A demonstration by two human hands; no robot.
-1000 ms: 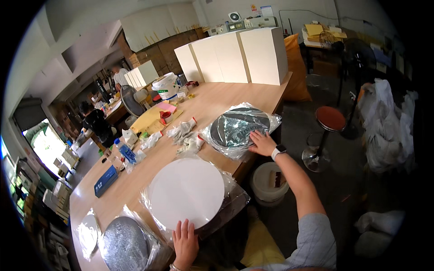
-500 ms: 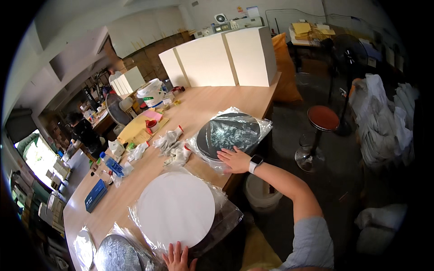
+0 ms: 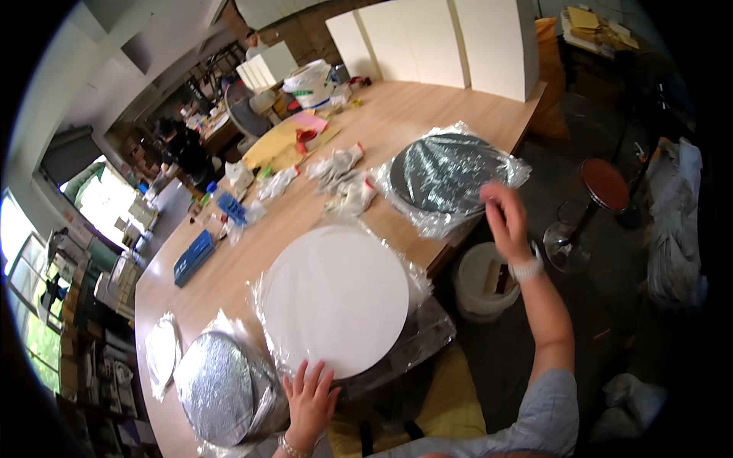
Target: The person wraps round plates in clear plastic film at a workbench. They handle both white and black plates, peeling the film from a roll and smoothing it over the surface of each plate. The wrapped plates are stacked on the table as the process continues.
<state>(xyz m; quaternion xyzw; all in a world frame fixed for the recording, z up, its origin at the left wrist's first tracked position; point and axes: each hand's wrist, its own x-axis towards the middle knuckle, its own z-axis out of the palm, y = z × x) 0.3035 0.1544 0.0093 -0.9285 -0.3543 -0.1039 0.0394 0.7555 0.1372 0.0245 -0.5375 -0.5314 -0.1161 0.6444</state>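
Observation:
A large white round disc (image 3: 336, 301) lies on clear plastic wrap at the table's near edge. My left hand (image 3: 309, 397) rests on its front rim, fingers spread. Farther right, a dark round disc (image 3: 439, 172) is covered in crinkled, shiny clear film. Beside its right edge my right hand (image 3: 510, 221) is raised, fingers loosely bent and thumb apart, with nothing visible in them; it is slightly blurred. To the left of my left hand sits a silvery round stack (image 3: 217, 389) in clear plastic, next to a smaller silvery disc (image 3: 161, 355).
White-and-grey gloves (image 3: 343, 179), a blue bottle (image 3: 227, 204) and a blue box (image 3: 194, 258) lie across the table. Tall white panels (image 3: 427, 42) stand at the back. Below the right edge are a white bucket (image 3: 489, 282) and a red-topped stool (image 3: 603, 183).
My right hand has lifted off the film-covered dark disc and its fingers have bent. My left hand remains on the white disc's rim. The whole view has swung, shifting the table rightward.

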